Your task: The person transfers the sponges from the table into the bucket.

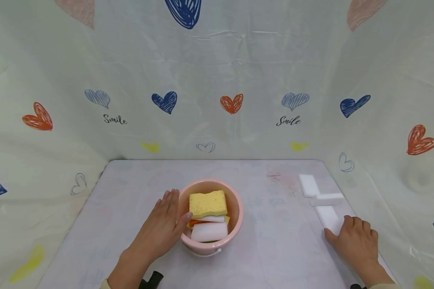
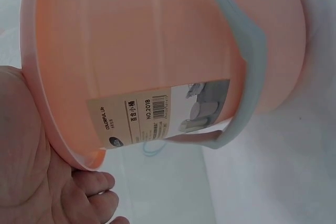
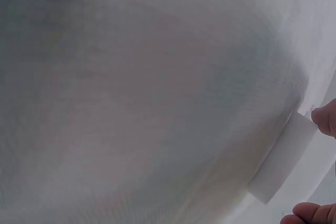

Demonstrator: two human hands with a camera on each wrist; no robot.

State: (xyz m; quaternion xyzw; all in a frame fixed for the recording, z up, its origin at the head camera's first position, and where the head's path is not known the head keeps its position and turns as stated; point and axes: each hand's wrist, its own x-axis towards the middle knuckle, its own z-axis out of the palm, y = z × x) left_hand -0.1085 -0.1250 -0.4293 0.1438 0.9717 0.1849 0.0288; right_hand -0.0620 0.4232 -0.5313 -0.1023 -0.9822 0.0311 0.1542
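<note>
Your left hand (image 1: pixel 161 230) lies flat with straight fingers against the outer wall of the pink bucket (image 1: pixel 235 208), thumb at its rim. The bucket stands near the front edge of the counter (image 1: pixel 130 188), about midway along it, and holds a yellow sponge (image 1: pixel 207 203) stacked over a white sponge (image 1: pixel 209 231). Your right hand (image 1: pixel 358 242) curls over the near end of a white foam block (image 1: pixel 328 219) close to the counter's right edge, pinching it. 2 more white blocks (image 1: pixel 307 185) lie just beyond.
</note>
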